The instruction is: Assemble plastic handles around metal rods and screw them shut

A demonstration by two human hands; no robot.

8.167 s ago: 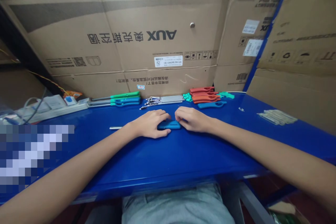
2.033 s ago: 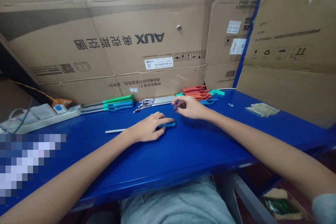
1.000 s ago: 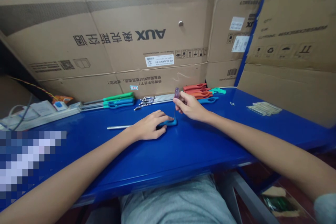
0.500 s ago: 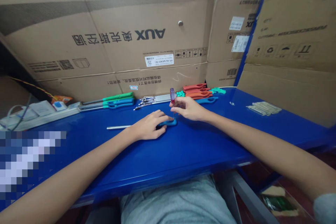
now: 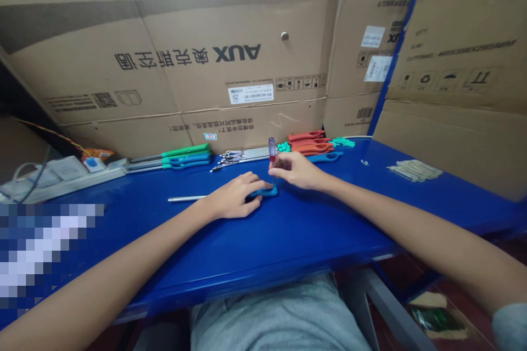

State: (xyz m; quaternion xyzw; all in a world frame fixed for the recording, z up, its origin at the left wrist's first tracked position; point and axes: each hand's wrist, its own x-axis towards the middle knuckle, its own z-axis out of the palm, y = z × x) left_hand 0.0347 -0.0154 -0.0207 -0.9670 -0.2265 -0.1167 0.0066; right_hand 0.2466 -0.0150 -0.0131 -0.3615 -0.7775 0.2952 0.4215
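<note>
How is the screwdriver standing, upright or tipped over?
Upright: the screwdriver has its purple end on top, and its shaft runs down past the right hand toward the blue handle held by the left hand.

Upside-down "AUX 奥克斯空调" is printed on the large brown cardboard panel (image 5: 197,16).
"25" is shown on its white rectangular paper label (image 5: 251,94); recycling, umbrella and arrow signs are printed on the right-hand brown cardboard sheet (image 5: 453,137).
</note>
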